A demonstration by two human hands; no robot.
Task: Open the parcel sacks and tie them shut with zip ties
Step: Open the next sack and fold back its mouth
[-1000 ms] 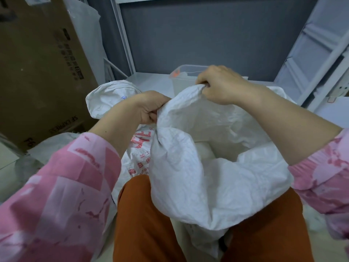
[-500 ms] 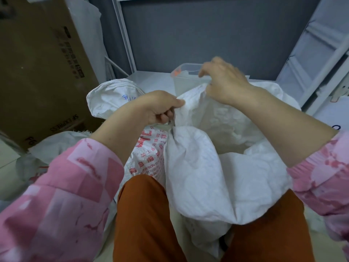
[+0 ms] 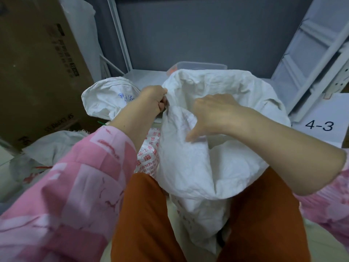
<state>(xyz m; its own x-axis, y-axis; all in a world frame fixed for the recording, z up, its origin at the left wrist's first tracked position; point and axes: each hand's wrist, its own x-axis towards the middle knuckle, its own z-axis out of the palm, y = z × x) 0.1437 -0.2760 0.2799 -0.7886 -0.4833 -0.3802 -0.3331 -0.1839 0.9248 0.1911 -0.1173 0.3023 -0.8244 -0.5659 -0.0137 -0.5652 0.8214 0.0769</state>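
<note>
A white woven parcel sack [image 3: 190, 167] stands between my knees with its mouth gaping toward the shelf. My left hand [image 3: 153, 102] grips a bunched part of the sack's rim on the left. My right hand [image 3: 209, 114] reaches down across the mouth and clutches the near fold of the rim, thumb spread below. A thin green zip tie [image 3: 102, 123] peeks out just left of my left forearm. Red printed characters [image 3: 149, 148] show on the sack's left side.
Another white sack [image 3: 105, 99] lies behind my left hand, and a flatter one [image 3: 49, 150] lies at the left. A large cardboard box [image 3: 37, 69] stands at the left. A clear plastic bin [image 3: 196, 65] sits on the white shelf; a card marked 4-3 [image 3: 319, 125] is at the right.
My right hand has let go of the far rim and dropped down and nearer, onto the near fold of the sack. My left hand kept its grip on the left rim.
</note>
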